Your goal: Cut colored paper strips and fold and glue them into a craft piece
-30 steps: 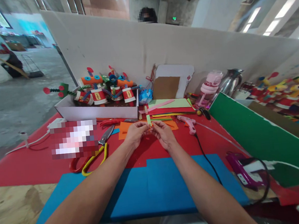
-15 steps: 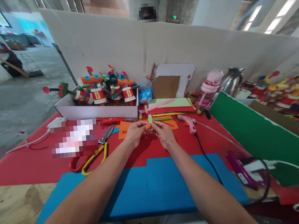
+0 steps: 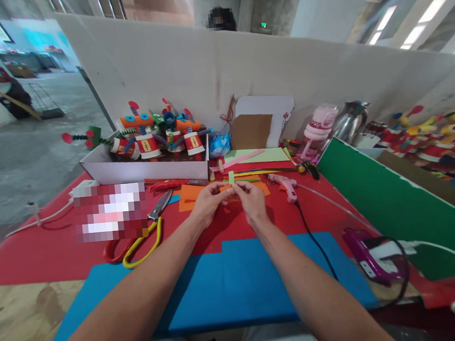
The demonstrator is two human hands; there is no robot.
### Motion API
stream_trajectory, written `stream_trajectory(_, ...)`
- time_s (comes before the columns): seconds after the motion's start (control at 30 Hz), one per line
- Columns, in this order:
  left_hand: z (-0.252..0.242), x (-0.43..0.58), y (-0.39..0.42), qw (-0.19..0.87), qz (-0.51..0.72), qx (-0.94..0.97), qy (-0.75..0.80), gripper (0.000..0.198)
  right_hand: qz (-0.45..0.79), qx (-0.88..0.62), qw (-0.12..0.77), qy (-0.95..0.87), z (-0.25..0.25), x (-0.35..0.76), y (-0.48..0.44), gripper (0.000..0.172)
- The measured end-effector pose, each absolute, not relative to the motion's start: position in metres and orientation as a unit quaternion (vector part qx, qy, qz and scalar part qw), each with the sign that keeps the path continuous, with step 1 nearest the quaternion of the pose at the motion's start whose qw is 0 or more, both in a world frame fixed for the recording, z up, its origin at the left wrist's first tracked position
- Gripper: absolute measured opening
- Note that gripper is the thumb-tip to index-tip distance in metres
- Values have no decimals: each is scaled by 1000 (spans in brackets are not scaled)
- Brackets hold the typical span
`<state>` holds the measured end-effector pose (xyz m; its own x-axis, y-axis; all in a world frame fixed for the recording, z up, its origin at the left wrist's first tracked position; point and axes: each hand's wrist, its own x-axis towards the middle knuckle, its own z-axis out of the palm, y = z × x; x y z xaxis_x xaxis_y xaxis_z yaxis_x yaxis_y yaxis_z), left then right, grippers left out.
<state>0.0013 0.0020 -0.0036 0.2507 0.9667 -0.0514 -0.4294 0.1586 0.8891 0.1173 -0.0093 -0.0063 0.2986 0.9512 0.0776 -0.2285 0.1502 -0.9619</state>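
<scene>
Above the red table covering, my left hand (image 3: 207, 203) and my right hand (image 3: 253, 200) meet with closed fingertips. Both pinch a small piece of orange paper (image 3: 226, 187), mostly hidden by the fingers. A short light green paper strip (image 3: 231, 177) sticks up from between the fingertips. Flat orange paper sheets (image 3: 187, 194) lie behind and below the hands. To the right is a pink glue gun (image 3: 288, 186) on its side. Large scissors (image 3: 156, 214) with red and yellow handles lie left of my left forearm.
A white box (image 3: 151, 171) at the back left holds several paper-cup figures. On the right stands a green-sided box (image 3: 374, 205) of colourful figures. Blue boards (image 3: 261, 279) cover the front edge. A purple power strip (image 3: 373, 258) with cables lies front right, near a pink bottle (image 3: 319, 130) farther back.
The green strip has shifted slightly right and stands higher between the fingertips. My right fingers have turned a little around the orange paper. The whole view has moved slightly.
</scene>
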Motion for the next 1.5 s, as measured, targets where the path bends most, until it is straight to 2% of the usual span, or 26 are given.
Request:
stream_trajectory(0.3, -7, -4, 8, 635, 535, 408, 378, 38, 586, -399, 612, -351, -6, 120, -11, 25)
stream_trajectory(0.63, -5, -1, 4, 589, 540, 443, 405, 35, 514, -449, 624, -380, -9, 120, -9, 26)
stream_trajectory(0.87, -5, -2, 6, 575, 530, 459, 423, 30, 572, -440, 568, -396, -10, 124, -9, 30)
stream_trajectory(1.03, -4, -1, 5, 612, 529, 434, 398, 25, 536, -447, 586, -412, -10, 122, -9, 28)
stream_trajectory(1.17, -3, -1, 5, 661, 530, 379, 373, 28, 555, -422, 605, -384, -9, 119, -9, 27)
stream_trajectory(1.33, -2, -6, 9, 633, 566, 359, 388, 30, 586, -407, 634, -299, -6, 120, -8, 27)
stream_trajectory(1.5, -2, -3, 5, 635, 534, 418, 370, 33, 604, -390, 645, -259, -4, 122, -8, 29)
